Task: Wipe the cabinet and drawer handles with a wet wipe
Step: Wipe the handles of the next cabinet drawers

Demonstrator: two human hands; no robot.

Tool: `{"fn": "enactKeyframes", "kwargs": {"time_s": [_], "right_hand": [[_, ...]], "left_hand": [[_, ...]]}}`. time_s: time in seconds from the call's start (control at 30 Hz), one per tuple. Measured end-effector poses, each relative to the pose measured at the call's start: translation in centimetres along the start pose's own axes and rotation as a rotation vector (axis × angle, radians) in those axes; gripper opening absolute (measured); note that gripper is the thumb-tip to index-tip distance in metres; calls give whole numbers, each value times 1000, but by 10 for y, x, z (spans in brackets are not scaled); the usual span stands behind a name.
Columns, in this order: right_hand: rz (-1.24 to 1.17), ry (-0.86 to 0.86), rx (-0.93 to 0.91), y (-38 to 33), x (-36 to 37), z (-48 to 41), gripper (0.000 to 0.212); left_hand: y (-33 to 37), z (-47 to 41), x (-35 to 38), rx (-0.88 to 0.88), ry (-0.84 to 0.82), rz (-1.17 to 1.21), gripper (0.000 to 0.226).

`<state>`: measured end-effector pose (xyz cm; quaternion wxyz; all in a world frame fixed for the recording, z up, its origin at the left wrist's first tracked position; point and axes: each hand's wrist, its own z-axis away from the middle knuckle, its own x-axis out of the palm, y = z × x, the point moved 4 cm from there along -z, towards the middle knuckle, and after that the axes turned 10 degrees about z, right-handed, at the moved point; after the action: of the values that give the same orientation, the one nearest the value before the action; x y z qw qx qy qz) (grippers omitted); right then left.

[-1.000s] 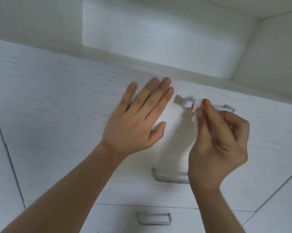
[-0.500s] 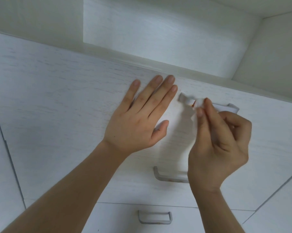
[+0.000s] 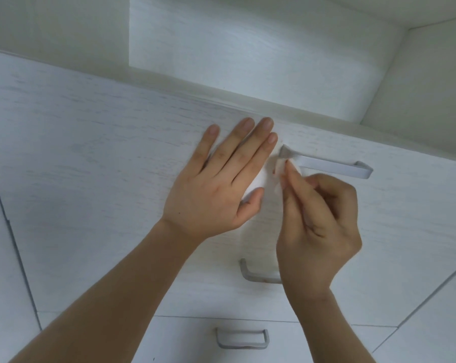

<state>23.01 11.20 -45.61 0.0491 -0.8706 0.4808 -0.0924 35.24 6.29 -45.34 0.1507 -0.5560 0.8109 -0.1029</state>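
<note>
Soft, even light falls on a white cabinet front (image 3: 90,153), brightest on the back panel (image 3: 247,61) above and dimmer at upper left. The left hand (image 3: 211,189) casts only a faint shadow on it. The wipe (image 3: 279,166) pinched in the right hand (image 3: 318,221) is blurred; seams bow toward the wide-angle frame's edges

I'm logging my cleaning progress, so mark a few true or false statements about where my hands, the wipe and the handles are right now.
1. The left hand lies flat on the white wood-grain drawer front. True.
2. The right hand pinches the white wet wipe at the right end of the top grey bar handle. False: at its left end.
3. The middle grey handle is partly hidden behind the right hand. True.
4. The left hand grips the lowest grey handle. False: neither hand touches it.
</note>
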Motion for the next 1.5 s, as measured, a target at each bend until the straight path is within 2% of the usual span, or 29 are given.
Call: {"fn": "enactKeyframes", "kwargs": {"time_s": [0.17,0.4,0.5,0.67,0.77,0.97,1.2,1.33,1.5], "right_hand": [[-89,-45,286,-3,-9,5,22],[-336,-171,701,-7,-1,-8,15],[-392,-146,863,0,-1,-8,8],[-460,-3,1002,23,-17,-12,6],[-516,5,1030,29,-25,-15,8],[-584,-140,1061,13,-10,-13,6],[-601,45,1061,35,-21,-27,6],[-487,104,1096,71,-37,-35,9],[-359,-72,1039,89,-53,-18,10]], "left_hand": [[-1,0,0,2,-8,-10,64],[-1,0,0,7,-15,-5,62],[-1,0,0,8,-22,-14,62],[-1,0,1,2,-26,-24,62],[-1,1,1,2,-24,-31,62],[-1,1,2,-2,-19,-49,63],[-2,1,2,4,-37,-58,64],[-1,0,0,-5,-52,-45,63],[8,12,-2,-99,-84,44,58]]}}
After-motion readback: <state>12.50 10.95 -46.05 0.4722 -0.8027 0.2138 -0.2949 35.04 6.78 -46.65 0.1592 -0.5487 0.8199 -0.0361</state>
